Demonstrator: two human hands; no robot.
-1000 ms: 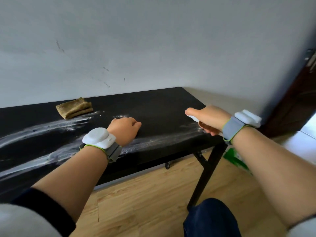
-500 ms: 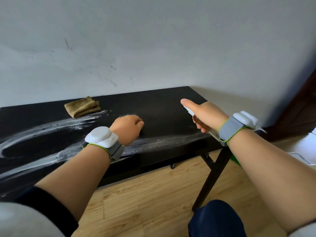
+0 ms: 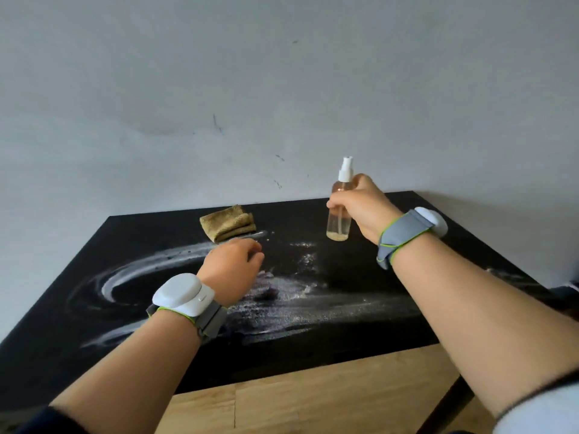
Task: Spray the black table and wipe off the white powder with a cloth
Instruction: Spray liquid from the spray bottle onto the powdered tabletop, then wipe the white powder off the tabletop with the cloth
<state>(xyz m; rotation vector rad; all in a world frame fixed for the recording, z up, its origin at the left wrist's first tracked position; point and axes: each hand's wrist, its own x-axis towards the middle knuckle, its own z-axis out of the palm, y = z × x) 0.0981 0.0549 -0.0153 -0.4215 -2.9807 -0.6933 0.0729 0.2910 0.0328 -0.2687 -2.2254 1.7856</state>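
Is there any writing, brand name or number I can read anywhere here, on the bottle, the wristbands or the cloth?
None: no text can be read in this view.
Spray bottle in the right hand: clear, no label showing.
White wrist devices: plain, only a small unreadable mark.
Folded cloth and black table: no print.
Wall: only scuffs, no lettering.

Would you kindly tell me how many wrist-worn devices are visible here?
2. One white wrist device sits on the left arm above the powdery black table; the other wrist device sits on the right arm, partly turned away.
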